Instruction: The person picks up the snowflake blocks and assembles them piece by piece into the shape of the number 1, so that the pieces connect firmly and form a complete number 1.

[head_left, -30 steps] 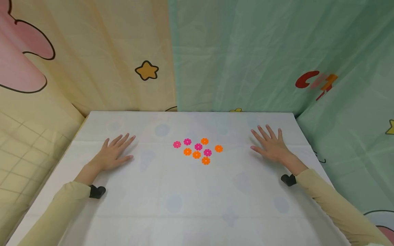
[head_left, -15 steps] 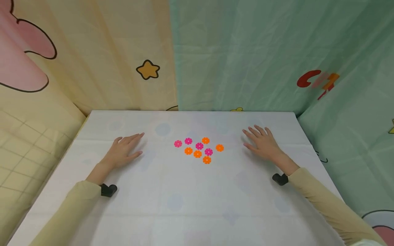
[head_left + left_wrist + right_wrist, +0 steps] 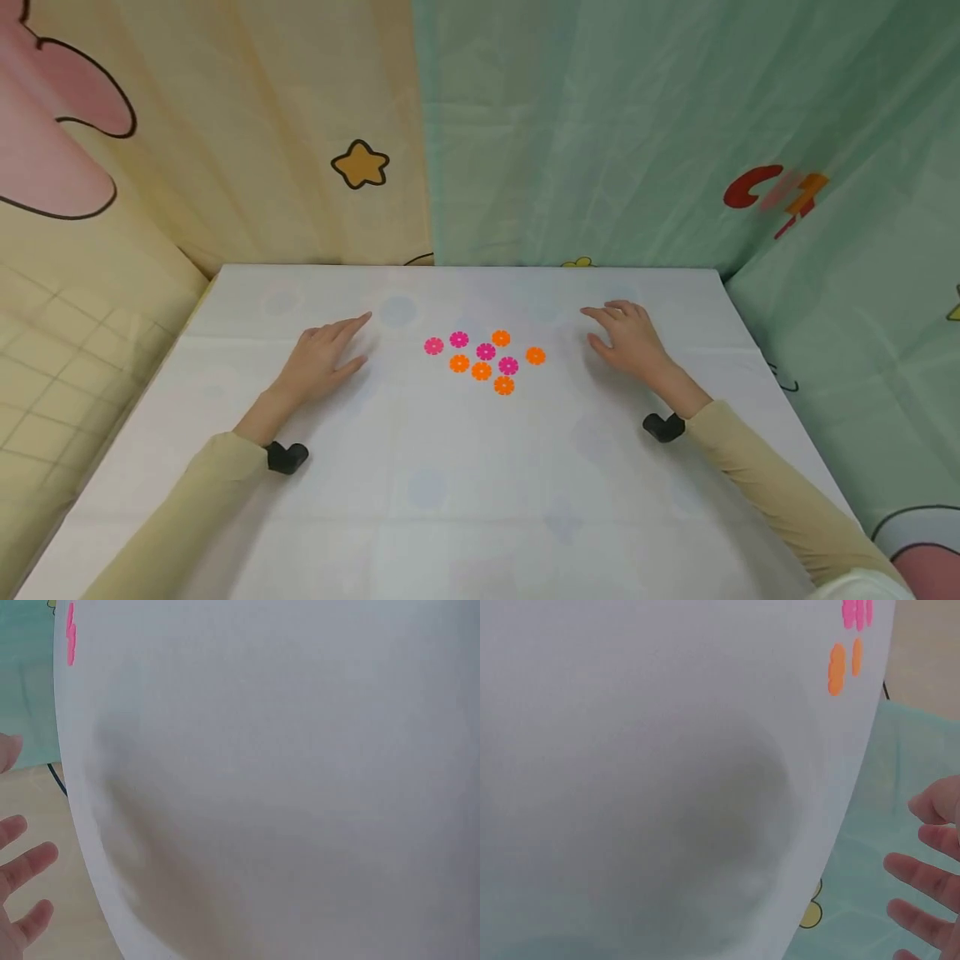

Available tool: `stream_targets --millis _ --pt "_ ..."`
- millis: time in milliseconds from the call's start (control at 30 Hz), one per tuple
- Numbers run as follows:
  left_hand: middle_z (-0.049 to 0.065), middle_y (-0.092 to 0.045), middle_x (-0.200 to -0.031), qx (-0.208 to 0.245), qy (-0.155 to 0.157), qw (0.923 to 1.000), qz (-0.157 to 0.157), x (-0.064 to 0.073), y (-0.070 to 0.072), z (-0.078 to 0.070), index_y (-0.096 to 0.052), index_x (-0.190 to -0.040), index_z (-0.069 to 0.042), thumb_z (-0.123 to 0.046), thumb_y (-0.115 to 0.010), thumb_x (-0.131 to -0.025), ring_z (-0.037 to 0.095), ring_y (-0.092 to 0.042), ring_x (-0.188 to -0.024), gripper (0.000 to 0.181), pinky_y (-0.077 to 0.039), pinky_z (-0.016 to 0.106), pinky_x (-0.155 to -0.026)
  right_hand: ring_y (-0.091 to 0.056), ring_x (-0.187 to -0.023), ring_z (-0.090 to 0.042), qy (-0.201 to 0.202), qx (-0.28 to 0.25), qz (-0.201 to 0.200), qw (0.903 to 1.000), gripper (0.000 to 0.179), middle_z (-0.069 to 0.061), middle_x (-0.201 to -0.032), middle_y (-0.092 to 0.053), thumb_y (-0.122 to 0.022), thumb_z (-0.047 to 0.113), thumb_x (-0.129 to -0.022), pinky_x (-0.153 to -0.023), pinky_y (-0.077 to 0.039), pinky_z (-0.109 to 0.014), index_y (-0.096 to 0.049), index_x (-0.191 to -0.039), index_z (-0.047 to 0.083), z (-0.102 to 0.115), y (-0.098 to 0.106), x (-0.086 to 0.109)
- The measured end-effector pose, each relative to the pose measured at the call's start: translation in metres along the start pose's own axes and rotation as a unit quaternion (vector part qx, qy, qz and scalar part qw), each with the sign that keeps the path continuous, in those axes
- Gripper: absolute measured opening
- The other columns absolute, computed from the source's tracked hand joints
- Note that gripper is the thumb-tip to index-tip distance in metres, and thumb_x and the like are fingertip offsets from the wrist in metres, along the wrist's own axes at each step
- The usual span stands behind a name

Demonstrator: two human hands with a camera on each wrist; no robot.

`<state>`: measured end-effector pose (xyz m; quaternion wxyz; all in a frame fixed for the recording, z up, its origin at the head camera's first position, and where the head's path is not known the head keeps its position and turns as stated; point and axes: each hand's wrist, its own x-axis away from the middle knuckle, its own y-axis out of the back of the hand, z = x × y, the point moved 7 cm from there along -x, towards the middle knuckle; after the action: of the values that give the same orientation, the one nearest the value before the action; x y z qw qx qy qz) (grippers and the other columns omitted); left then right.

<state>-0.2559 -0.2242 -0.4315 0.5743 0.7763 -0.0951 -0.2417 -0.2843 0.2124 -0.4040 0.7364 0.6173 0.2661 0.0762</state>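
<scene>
Several small flat discs with notched rims and a citrus-slice look lie in a loose cluster mid-table, some orange, like the orange disc (image 3: pixel 536 356) at the right end, others pink, like the pink disc (image 3: pixel 433 346) at the left end. To their left hovers my left hand (image 3: pixel 318 358), fingers extended, holding nothing. My right hand (image 3: pixel 628 337) is over the cloth to their right, fingers loosely bent and likewise holding nothing. In the right wrist view an orange disc (image 3: pixel 836 670) shows near the table edge, and a few fingers (image 3: pixel 922 877) reach in from the right.
A white cloth with faint pale shapes covers the table (image 3: pixel 480 475). Behind it hang a cream curtain (image 3: pixel 262 125) and a green curtain (image 3: pixel 600 125). Each wrist carries a black camera mount, such as the left mount (image 3: pixel 287 457).
Both hands have moved inward toward the discs, the left to the right and the right to the left. Their spread fingers have drawn closer together. The discs lie as before.
</scene>
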Motion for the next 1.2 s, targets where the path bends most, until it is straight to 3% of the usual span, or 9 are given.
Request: stream_targets --millis 267,367,500,633,800,1000,1200 --pt "0.016 -0.062 -0.126 0.026 0.005 0.9996 0.002 -0.016 -0.007 -0.016 -0.035 -0.148 -0.016 -0.023 -0.064 -0.091 0.033 -0.064 -0.103 0.064 -0.047 0.052 -0.087 -0.057 -0.103 -0.033 -0.037 -0.090 0.024 0.9950 0.039 -0.013 -0.111 -0.069 -0.065 0.015 -0.088 -0.089 -0.044 -0.052 -0.060 -0.127 0.007 0.011 -0.012 -0.004" --pt "0.012 -0.066 -0.120 0.065 0.026 0.9975 0.012 -0.022 -0.011 -0.020 -0.045 -0.142 -0.015 -0.021 -0.063 -0.092 0.027 -0.066 -0.096 0.054 -0.051 0.047 -0.080 -0.057 -0.102 -0.032 -0.065 -0.128 0.040 0.9888 0.041 -0.013 -0.114 -0.067 -0.065 0.013 -0.089 -0.087 -0.047 -0.049 -0.058 -0.129 0.006 0.013 -0.019 -0.006" --pt "0.008 -0.070 -0.111 0.131 0.078 0.9879 0.026 -0.026 -0.020 -0.020 -0.058 -0.130 -0.015 -0.019 -0.062 -0.092 0.023 -0.066 -0.092 0.038 -0.052 0.042 -0.075 -0.058 -0.094 -0.030 -0.104 -0.209 0.053 0.9709 0.042 -0.018 -0.115 -0.065 -0.066 0.013 -0.089 -0.079 -0.050 -0.041 -0.056 -0.128 0.002 0.018 -0.026 -0.007" --pt "0.005 -0.072 -0.106 0.163 0.112 0.9798 0.033 -0.030 -0.027 -0.021 -0.064 -0.122 -0.015 -0.017 -0.063 -0.091 0.022 -0.066 -0.091 0.031 -0.050 0.037 -0.075 -0.055 -0.084 -0.026 -0.145 -0.270 0.072 0.9491 0.042 -0.019 -0.112 -0.065 -0.068 0.015 -0.087 -0.065 -0.046 -0.031 -0.058 -0.125 0.002 0.024 -0.032 -0.007" --pt "0.006 -0.072 -0.104 0.195 0.138 0.9702 0.042 -0.037 -0.033 -0.027 -0.066 -0.120 -0.015 -0.019 -0.064 -0.090 0.021 -0.064 -0.088 0.030 -0.047 0.031 -0.072 -0.052 -0.079 -0.022 -0.156 -0.279 0.103 0.9419 0.041 -0.017 -0.112 -0.066 -0.071 0.018 -0.085 -0.061 -0.043 -0.026 -0.061 -0.123 0.004 0.031 -0.045 -0.010" --pt "0.009 -0.072 -0.099 0.230 0.163 0.9583 0.050 -0.044 -0.043 -0.031 -0.068 -0.116 -0.013 -0.020 -0.067 -0.089 0.020 -0.062 -0.077 0.028 -0.045 0.026 -0.065 -0.054 -0.082 -0.023 -0.155 -0.287 0.117 0.9380 0.040 -0.017 -0.111 -0.065 -0.073 0.019 -0.084 -0.067 -0.045 -0.026 -0.062 -0.120 0.004 0.034 -0.060 -0.013" --pt "0.010 -0.071 -0.101 0.252 0.188 0.9474 0.060 -0.052 -0.052 -0.037 -0.065 -0.119 -0.012 -0.020 -0.068 -0.089 0.022 -0.063 -0.082 0.032 -0.047 0.027 -0.067 -0.057 -0.086 -0.025 -0.177 -0.300 0.122 0.9295 0.040 -0.016 -0.108 -0.065 -0.075 0.020 -0.083 -0.074 -0.047 -0.028 -0.063 -0.118 0.003 0.035 -0.069 -0.015"
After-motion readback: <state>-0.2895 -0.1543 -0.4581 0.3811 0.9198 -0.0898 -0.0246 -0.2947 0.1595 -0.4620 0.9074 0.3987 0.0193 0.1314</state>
